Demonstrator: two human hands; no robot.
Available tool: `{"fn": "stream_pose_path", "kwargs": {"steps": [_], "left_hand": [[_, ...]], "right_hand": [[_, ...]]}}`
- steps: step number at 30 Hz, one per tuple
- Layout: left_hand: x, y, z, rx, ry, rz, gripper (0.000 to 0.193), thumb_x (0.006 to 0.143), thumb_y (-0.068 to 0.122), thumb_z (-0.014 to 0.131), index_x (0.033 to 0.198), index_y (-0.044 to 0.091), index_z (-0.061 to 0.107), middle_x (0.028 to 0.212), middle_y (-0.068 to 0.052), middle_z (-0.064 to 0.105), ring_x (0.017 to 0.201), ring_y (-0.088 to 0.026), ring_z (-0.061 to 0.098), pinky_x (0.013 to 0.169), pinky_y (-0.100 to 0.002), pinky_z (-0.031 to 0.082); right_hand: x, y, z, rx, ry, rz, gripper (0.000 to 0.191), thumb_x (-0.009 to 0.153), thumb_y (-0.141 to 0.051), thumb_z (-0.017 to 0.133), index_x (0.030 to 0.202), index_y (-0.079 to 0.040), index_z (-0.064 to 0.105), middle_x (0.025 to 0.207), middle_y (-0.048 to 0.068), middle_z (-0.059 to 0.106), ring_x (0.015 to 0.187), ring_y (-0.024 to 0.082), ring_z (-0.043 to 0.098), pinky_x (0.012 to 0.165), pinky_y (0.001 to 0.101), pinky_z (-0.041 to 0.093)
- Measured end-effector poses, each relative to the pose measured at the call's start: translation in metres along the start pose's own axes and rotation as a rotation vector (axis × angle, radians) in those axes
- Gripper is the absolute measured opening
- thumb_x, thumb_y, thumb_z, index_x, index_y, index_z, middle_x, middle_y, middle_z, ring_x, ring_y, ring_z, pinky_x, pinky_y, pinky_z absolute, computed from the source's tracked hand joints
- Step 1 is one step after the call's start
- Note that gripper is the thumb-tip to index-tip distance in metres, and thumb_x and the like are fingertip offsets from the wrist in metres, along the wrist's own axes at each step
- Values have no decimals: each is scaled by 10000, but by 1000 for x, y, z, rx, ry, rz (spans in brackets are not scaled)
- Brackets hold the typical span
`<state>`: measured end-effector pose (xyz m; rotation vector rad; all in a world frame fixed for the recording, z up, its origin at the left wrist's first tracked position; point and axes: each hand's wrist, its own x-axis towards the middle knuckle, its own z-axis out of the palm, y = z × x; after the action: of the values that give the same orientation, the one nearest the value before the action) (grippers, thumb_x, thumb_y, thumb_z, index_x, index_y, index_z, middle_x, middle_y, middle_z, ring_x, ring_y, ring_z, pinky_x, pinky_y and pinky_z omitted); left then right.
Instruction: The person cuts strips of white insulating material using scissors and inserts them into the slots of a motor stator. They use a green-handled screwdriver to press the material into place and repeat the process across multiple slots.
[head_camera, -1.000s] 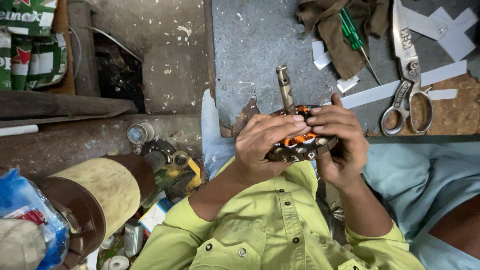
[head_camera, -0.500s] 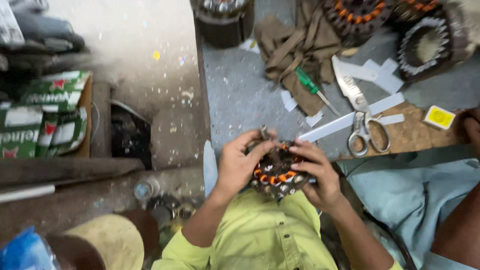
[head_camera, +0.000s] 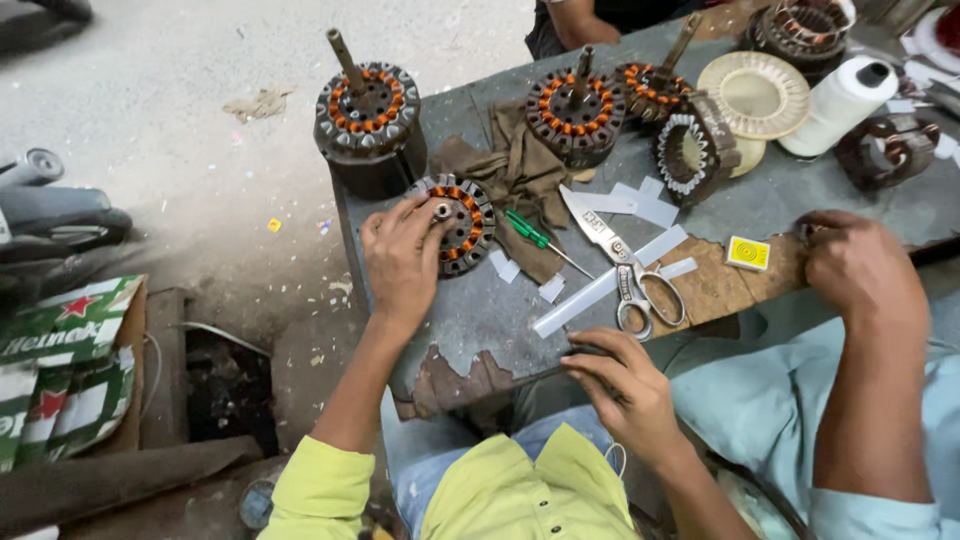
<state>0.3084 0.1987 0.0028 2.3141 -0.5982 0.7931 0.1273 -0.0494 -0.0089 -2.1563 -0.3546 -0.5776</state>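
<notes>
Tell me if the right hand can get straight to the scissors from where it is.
Probably yes. The right hand sits at the table's near edge, just below the scissors, whose handles face it; only thin white paper strips lie between.

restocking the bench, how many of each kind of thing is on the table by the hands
Wound motor stators with copper coils: 4, one under the left hand, at
Bare stator cores: 3
Scissors: 1
Green-handled screwdriver: 1
White thread spool: 1
Total: 10
The right hand rests at the table edge.
</notes>
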Motion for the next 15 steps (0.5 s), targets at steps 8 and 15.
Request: {"fn": "stream_pose_path", "kwargs": {"steps": [8,15], "left_hand": [[-20,24,-17,-59,32,-123,622,940,201,759,1471,2,503,1435,-205,581,1332,-386,544,1122,-467,400],[-90,73,-24,84,-85,-97,634,905,217,731,1450,17,475,1458,-158,546,1376,-355,481,1165,-549,314]], "right_hand": [[62,-19,-31,-51,59,-69,277,786,41,788,1037,-73,757,1081,81,729,959,237,713,811,333,572],[147,-35,-78,-371,381,-395,300,915,134,766,1134,-63,711,1139,106,728,1029,278,728,833,342,573]]}}
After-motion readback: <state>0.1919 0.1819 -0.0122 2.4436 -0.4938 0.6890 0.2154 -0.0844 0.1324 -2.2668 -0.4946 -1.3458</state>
